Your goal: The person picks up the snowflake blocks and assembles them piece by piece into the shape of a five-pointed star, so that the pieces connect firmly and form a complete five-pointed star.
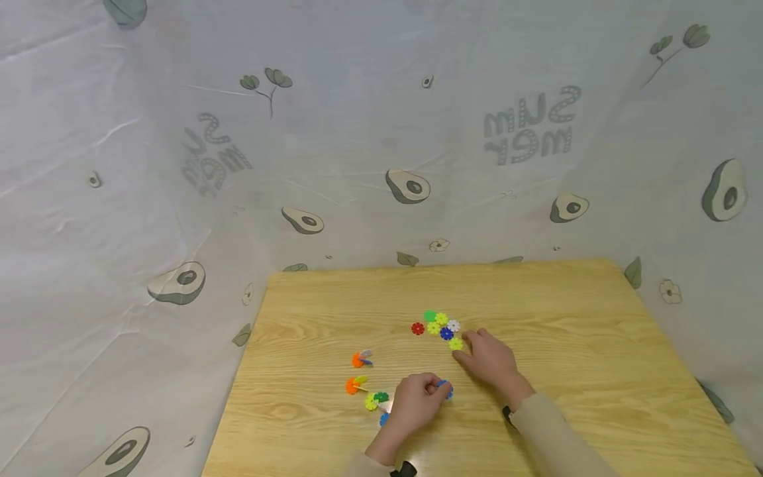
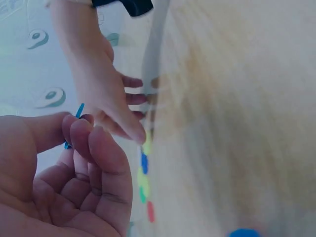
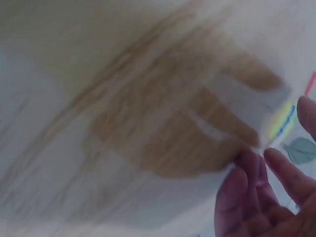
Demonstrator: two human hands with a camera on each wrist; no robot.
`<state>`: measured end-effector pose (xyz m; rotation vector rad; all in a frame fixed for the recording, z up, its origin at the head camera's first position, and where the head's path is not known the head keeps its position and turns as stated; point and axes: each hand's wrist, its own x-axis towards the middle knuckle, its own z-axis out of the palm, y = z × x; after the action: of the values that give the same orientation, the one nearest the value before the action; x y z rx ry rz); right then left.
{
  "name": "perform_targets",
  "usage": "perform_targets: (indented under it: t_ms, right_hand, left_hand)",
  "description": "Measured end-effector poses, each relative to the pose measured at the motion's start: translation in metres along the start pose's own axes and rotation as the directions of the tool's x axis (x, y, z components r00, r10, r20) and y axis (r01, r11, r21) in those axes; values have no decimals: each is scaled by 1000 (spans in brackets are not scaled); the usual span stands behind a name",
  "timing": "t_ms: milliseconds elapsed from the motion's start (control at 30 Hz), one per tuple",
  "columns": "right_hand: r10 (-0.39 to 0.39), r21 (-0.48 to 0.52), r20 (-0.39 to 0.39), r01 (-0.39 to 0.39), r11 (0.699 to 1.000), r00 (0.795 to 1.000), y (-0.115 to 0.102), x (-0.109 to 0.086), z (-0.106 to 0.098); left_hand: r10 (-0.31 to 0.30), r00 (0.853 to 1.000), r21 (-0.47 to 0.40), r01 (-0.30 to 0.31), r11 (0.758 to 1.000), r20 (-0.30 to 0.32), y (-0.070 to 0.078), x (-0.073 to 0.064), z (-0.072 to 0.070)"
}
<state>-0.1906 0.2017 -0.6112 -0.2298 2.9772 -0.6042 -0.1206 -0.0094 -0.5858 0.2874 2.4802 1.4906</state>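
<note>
My left hand (image 1: 414, 401) pinches a blue flower-shaped plastic disc (image 1: 448, 390) between thumb and fingers, above the table's near part. In the left wrist view that blue disc (image 2: 80, 109) shows edge-on. My right hand (image 1: 491, 361) reaches over the table beside a group of loose discs, thumb and fingers apart with nothing seen between them. Nearest to it lies a yellow disc (image 1: 456, 344); whether the fingertips touch it I cannot tell. Beyond are a dark blue disc (image 1: 446, 334), a white disc (image 1: 454, 325), a red disc (image 1: 418, 328), a green disc (image 1: 430, 316) and more yellow ones.
Left of my left hand stand small joined clusters: an orange-and-blue cluster (image 1: 357, 360), an orange-and-yellow cluster (image 1: 352, 385) and a yellow-and-green cluster (image 1: 371, 401). A blue piece (image 1: 384, 419) is partly hidden by that hand. Printed sheeting (image 1: 357, 132) surrounds the wooden table (image 1: 596, 318).
</note>
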Motion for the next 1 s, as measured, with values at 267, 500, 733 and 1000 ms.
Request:
perform_targets:
  t_ms: [267, 500, 733, 1000]
  right_hand:
    - [4, 113, 58, -11, 994, 998, 2, 2, 5]
    - [-127, 382, 40, 102, 919, 991, 4, -10, 13]
    - [-125, 308, 22, 112, 945, 992, -11, -12, 21]
    - [-282, 27, -32, 283, 959, 959, -40, 2, 33]
  left_hand:
    - [-117, 993, -258, 108, 960, -21, -20, -4, 3]
    - [-178, 983, -402, 143, 905, -52, -27, 8, -2]
    - [-235, 967, -430, 173, 886, -96, -27, 14, -7]
    - [-256, 959, -500, 164, 850, -122, -25, 14, -12]
